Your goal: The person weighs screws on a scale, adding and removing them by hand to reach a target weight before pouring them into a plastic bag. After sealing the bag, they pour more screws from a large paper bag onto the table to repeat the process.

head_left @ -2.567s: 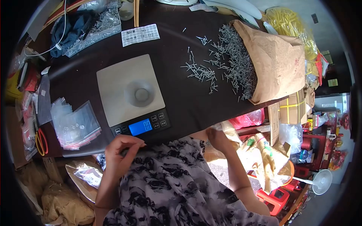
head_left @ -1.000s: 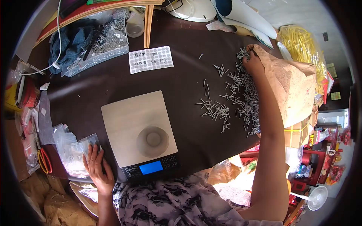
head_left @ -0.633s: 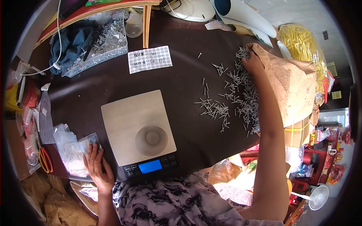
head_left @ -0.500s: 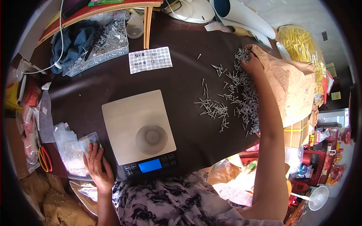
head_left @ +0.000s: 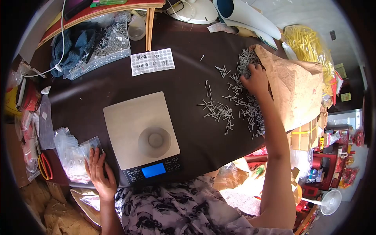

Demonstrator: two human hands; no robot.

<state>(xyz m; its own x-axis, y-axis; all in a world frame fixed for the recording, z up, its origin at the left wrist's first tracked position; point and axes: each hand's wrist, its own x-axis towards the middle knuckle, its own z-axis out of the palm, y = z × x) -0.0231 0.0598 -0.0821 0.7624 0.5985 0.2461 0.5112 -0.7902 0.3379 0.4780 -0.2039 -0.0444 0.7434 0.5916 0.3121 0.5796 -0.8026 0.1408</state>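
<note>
My left hand (head_left: 101,176) lies flat with its fingers stretched over the right edge of a stack of small clear plastic bags (head_left: 72,158). On the right, my right hand (head_left: 256,81) rests on a heap of screws (head_left: 246,58) at the mouth of a brown paper bag (head_left: 299,86). Its thumb and fingers are apart, touching the screws; whatever lies under the palm is hidden. Looser screws (head_left: 219,112) are scattered left of the heap. Between my hands stands a digital scale (head_left: 131,121) with a blue-lit display, and a round translucent cup (head_left: 144,147) sits on its plate.
Behind the scale lies a dotted label sheet (head_left: 152,62) with handwriting. A clear bin (head_left: 98,62) of hardware and a dark blue cloth (head_left: 68,49) stand at the back left, near a wooden shelf leg (head_left: 150,29). Orange-handled scissors (head_left: 45,166) lie at the left edge.
My right hand has moved nearer to me along the heap, and its fingers have spread. The left hand stays on the plastic bags. The whole view has shifted slightly.
</note>
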